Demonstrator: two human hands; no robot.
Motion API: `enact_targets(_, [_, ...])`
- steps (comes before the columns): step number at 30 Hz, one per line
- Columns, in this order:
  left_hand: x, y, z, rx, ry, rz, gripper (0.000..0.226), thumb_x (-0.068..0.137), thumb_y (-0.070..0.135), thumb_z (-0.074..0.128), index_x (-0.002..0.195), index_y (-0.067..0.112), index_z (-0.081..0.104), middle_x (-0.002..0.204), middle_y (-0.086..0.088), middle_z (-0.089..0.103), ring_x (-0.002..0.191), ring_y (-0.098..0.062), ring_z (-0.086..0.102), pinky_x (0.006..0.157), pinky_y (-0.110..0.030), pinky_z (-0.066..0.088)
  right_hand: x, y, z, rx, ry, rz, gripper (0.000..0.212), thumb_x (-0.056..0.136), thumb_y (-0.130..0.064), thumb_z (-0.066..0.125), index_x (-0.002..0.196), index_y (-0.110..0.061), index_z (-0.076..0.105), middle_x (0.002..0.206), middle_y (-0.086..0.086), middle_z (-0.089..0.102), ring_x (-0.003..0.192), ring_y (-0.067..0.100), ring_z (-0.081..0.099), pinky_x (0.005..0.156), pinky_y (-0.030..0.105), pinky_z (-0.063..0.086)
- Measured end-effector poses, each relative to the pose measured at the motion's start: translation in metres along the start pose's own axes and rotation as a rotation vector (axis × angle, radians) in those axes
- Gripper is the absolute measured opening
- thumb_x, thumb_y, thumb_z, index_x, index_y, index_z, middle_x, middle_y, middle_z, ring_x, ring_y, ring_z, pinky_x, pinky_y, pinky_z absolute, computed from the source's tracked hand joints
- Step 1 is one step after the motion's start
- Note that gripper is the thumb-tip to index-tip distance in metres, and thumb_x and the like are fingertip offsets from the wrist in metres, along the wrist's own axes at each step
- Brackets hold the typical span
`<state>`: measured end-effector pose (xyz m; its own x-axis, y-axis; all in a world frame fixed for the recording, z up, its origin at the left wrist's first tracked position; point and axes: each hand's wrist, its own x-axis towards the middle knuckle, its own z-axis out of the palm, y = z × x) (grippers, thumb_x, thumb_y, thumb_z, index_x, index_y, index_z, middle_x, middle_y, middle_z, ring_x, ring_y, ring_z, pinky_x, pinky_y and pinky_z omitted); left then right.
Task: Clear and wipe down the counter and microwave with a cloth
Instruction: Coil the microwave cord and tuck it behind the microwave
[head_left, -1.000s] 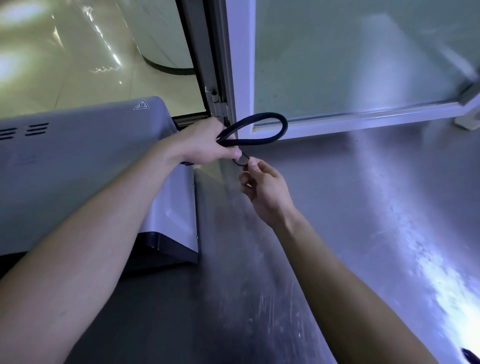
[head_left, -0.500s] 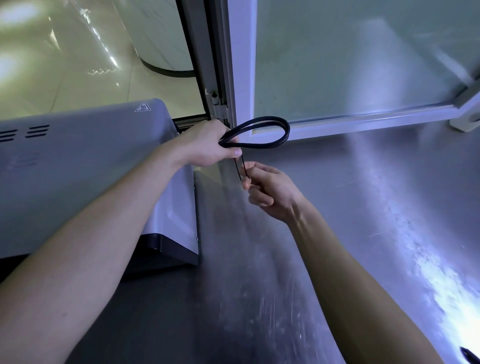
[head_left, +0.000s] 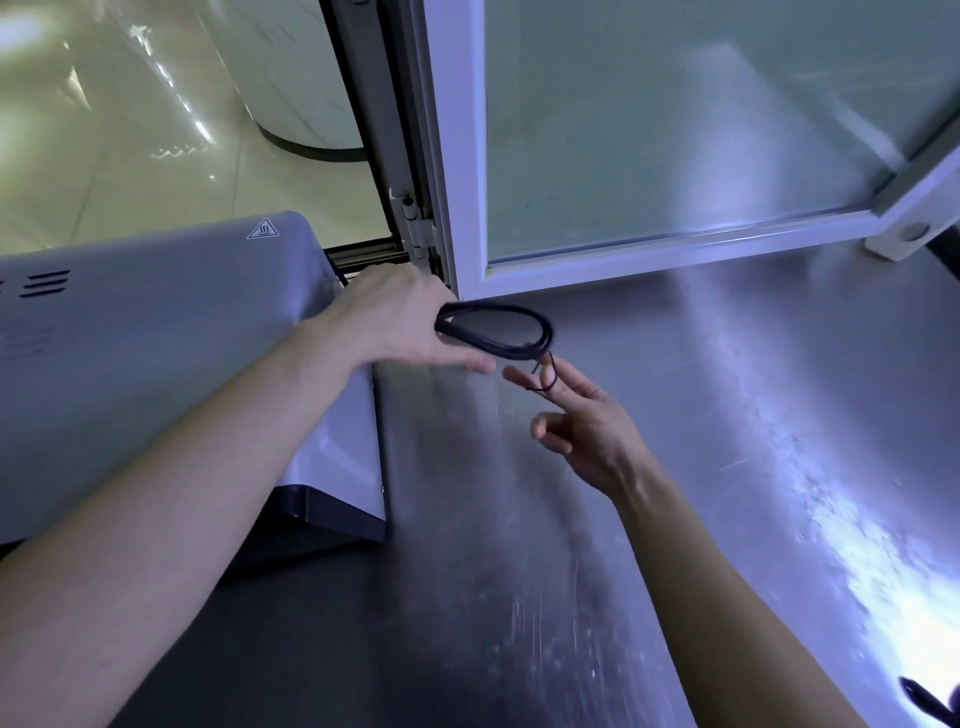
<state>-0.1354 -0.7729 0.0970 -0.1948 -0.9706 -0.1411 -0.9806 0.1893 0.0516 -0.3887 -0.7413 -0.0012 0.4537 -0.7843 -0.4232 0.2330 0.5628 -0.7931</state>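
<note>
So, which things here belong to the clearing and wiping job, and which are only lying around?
Job: microwave; steel counter; coiled black cable, gripped by the left hand; thin black tie on a finger of the right hand. No cloth in view.
Only around: white window frame; its hinge; dark object at the counter's lower right edge.

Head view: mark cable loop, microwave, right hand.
cable loop (head_left: 547, 332), head view, right bend of the cord.
microwave (head_left: 156, 338), head view, top panel.
right hand (head_left: 587, 431), head view, middle of the hand.
</note>
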Motion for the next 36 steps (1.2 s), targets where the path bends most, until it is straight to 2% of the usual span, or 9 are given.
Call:
enact_targets(2, [-0.004, 0.008, 0.003, 0.175, 0.045, 0.098, 0.092, 0.064, 0.111, 0.041, 0.066, 0.02, 0.055, 0.057, 0.003, 0.054, 0.06, -0.022, 0.056, 0.058, -0.034, 0.041, -0.007, -0.001, -0.014, -0.075, -0.018, 0.006, 0.054, 0.101, -0.034, 0.066, 0.153, -0.028, 0.054, 0.14, -0.003, 0.071, 0.074, 0.024, 0.078, 0.046, 0.024, 0.023])
enact_targets(7, [-0.004, 0.01, 0.011, 0.358, 0.08, 0.279, 0.09, 0.079, 0.104, 0.016, 0.073, 0.022, 0.054, 0.05, 0.002, 0.041, 0.058, -0.031, 0.052, 0.061, -0.038, 0.052, -0.015, -0.01, -0.02, -0.253, -0.121, -0.017, 0.062, 0.099, -0.026, 0.072, 0.156, -0.03, 0.05, 0.147, -0.006, 0.066, 0.106, 0.043, 0.077, 0.045, 0.025, 0.044])
enact_targets(11, [-0.005, 0.012, 0.008, 0.401, 0.097, 0.313, 0.091, 0.073, 0.107, 0.024, 0.075, 0.021, 0.055, 0.048, 0.002, 0.04, 0.054, -0.029, 0.05, 0.056, -0.036, 0.043, -0.014, -0.014, -0.015, -0.336, -0.149, -0.031, 0.059, 0.094, -0.022, 0.078, 0.15, -0.025, 0.059, 0.14, 0.0, 0.071, 0.103, 0.044, 0.077, 0.065, 0.036, 0.06])
enact_targets(14, [-0.006, 0.013, 0.004, 0.461, 0.091, 0.325, 0.091, 0.065, 0.11, 0.032, 0.075, 0.022, 0.051, 0.049, 0.003, 0.037, 0.053, -0.027, 0.046, 0.054, -0.036, 0.028, -0.015, -0.01, -0.015, -0.281, -0.156, -0.026, 0.048, 0.096, -0.023, 0.076, 0.142, -0.024, 0.065, 0.137, 0.002, 0.072, 0.107, 0.044, 0.075, 0.084, 0.043, 0.058])
enact_targets(16, [-0.005, 0.016, 0.003, 0.498, 0.056, 0.318, 0.086, 0.069, 0.106, 0.032, 0.079, 0.023, 0.052, 0.051, 0.003, 0.035, 0.058, -0.027, 0.047, 0.056, -0.036, 0.03, -0.016, -0.007, -0.012, -0.197, -0.155, -0.014, 0.043, 0.093, -0.027, 0.076, 0.136, -0.026, 0.069, 0.135, 0.006, 0.072, 0.107, 0.042, 0.075, 0.086, 0.042, 0.057])
enact_targets(24, [-0.003, 0.02, 0.007, 0.596, 0.05, 0.405, 0.086, 0.079, 0.095, 0.014, 0.092, 0.027, 0.065, 0.066, 0.0, 0.063, 0.062, -0.026, 0.051, 0.058, -0.034, 0.034, -0.011, 0.003, 0.003, -0.087, -0.101, 0.005, 0.045, 0.089, -0.028, 0.079, 0.131, -0.016, 0.071, 0.115, 0.004, 0.073, 0.101, 0.028, 0.073, 0.087, 0.041, 0.058])
enact_targets(29, [-0.003, 0.017, 0.011, 0.569, 0.072, 0.443, 0.078, 0.083, 0.092, 0.018, 0.089, 0.027, 0.061, 0.068, 0.0, 0.066, 0.061, -0.027, 0.051, 0.058, -0.034, 0.037, -0.001, -0.012, 0.003, -0.511, -0.007, -0.095, 0.03, 0.083, -0.033, 0.092, 0.109, -0.023, 0.083, 0.091, 0.001, 0.076, 0.083, 0.016, 0.065, 0.082, 0.036, 0.051])
enact_targets(33, [0.0, 0.014, 0.015, 0.52, 0.126, 0.488, 0.068, 0.091, 0.084, 0.012, 0.085, 0.028, 0.049, 0.067, -0.001, 0.066, 0.062, -0.03, 0.055, 0.056, -0.034, 0.032, -0.002, -0.023, 0.014, -0.539, -0.05, -0.188, 0.029, 0.083, -0.029, 0.092, 0.109, -0.021, 0.081, 0.097, -0.004, 0.079, 0.091, 0.008, 0.068, 0.088, 0.032, 0.051])
enact_targets(36, [0.002, 0.01, 0.022, 0.519, 0.105, 0.501, 0.062, 0.095, 0.077, 0.025, 0.089, 0.026, 0.058, 0.071, -0.003, 0.07, 0.068, -0.032, 0.065, 0.058, -0.035, 0.043, 0.004, -0.021, 0.031, -0.815, -0.007, -0.283, 0.037, 0.079, -0.042, 0.09, 0.096, -0.013, 0.075, 0.087, 0.012, 0.069, 0.073, 0.011, 0.052, 0.068, 0.033, 0.041])
